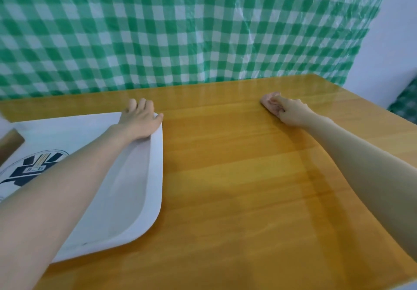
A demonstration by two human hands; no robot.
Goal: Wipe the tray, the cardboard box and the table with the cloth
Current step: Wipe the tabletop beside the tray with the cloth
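A white tray (155,177) with a dark printed logo lies on the left part of the wooden table (237,177). My left hand (140,120) rests on the tray's far right corner, fingers curled over its rim. Far to the right, my right hand (291,112) presses a small bunched pink cloth (269,102) onto the table near its back right corner. A brown corner of the cardboard box (10,142) shows at the left edge; most of it is out of view.
A green and white checked sheet (180,30) hangs right behind the table's back edge. A white wall (397,30) stands at the right, with more checked fabric (406,107) beyond the table's right edge.
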